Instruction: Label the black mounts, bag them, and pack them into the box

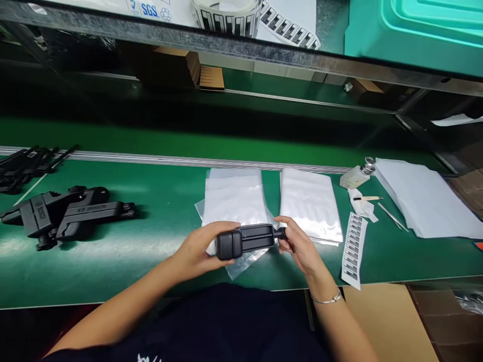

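Observation:
A black plastic clamp-like device [257, 238] with a blocky head, a threaded rod in a long slot and a small knob is held level above the bench. My left hand [196, 253] is closed around the blocky left end, thumb and fingers on opposite sides. At the other end, the fingers of my right hand [299, 247] pinch the knob. Beneath the device lies a stack of clear plastic bags [236, 196]. To its right is a second bag stack [310, 203], just beyond my right hand.
Black BOSCH-marked devices [88, 216] lie left, with more black parts [26, 166] behind. At right are a label strip [353, 249], a bottle [356, 176], a crumpled tissue [362, 205] and white sheets [430, 198]. Overhead, a metal shelf [158, 37] holds a label roll [228, 20] and a teal bin [418, 35].

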A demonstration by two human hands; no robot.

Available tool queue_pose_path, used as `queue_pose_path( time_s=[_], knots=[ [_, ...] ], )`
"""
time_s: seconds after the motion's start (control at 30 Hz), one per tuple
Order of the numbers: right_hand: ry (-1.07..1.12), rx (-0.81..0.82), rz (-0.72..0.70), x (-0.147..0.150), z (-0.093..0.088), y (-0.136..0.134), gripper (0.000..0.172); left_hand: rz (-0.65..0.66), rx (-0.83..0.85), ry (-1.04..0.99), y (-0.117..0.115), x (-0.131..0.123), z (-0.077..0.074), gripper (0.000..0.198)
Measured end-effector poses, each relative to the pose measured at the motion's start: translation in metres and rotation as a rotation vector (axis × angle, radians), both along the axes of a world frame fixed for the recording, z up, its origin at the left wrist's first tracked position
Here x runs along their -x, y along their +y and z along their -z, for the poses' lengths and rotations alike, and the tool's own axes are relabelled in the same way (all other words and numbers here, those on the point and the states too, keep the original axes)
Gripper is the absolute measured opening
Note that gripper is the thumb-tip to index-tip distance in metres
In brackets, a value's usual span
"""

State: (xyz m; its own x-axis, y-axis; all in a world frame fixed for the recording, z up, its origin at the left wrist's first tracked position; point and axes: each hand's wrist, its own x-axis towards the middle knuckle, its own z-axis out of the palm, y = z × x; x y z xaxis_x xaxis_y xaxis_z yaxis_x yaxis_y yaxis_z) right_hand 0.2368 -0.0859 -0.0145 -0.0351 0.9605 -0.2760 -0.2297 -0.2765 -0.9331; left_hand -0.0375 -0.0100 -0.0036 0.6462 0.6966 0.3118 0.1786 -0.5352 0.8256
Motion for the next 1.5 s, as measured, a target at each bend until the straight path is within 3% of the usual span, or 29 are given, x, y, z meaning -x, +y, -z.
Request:
queue_pose_path(
  time_s=[0.07, 0.13, 0.27, 0.4, 0.57, 0.7, 0.9, 1.1, 1.3, 1.5],
  knots=[
    [-0.118, -0.137, 0.103, 0.001, 0.007, -0.002, 0.048, -0.182, 0.326, -0.091, 0.002, -0.005, 0.007, 0.052],
    [-0.276, -0.267, 0.176, 0.003, 0.017, -0.004, 0.045, -0.282, 0.574, -0.246, 0.006, -0.012, 0.015, 0.056],
    [-0.296, -0.316, 0.206, 0.011, 0.035, -0.002, 0.034, -0.295, 0.808, -0.405, 0.011, -0.024, 0.022, 0.057],
    [-0.158, -0.266, 0.392, 0.017, 0.046, 0.005, 0.029, -0.201, 0.932, -0.448, 0.011, -0.031, 0.02, 0.052],
    [0.04, -0.247, 0.489, 0.021, 0.046, 0.015, 0.031, -0.118, 0.923, -0.501, 0.009, -0.04, 0.016, 0.049],
    [0.019, -0.295, 0.574, 0.022, 0.046, 0.019, 0.03, -0.096, 0.852, -0.481, 0.011, -0.049, 0.014, 0.053],
    [-0.001, -0.257, 0.435, 0.011, 0.047, 0.019, 0.034, -0.144, 0.907, -0.504, 0.012, -0.054, 0.016, 0.052],
    [0.03, -0.257, 0.471, 0.009, 0.046, 0.021, 0.031, -0.152, 0.937, -0.496, 0.013, -0.055, 0.017, 0.055],
    [0.015, -0.196, 0.557, 0.013, 0.053, 0.027, 0.033, -0.117, 0.821, -0.442, 0.009, -0.052, 0.017, 0.06],
    [-0.119, -0.255, 0.455, 0.022, 0.05, 0.025, 0.041, -0.228, 0.872, -0.549, 0.017, -0.048, 0.021, 0.053]
  ],
)
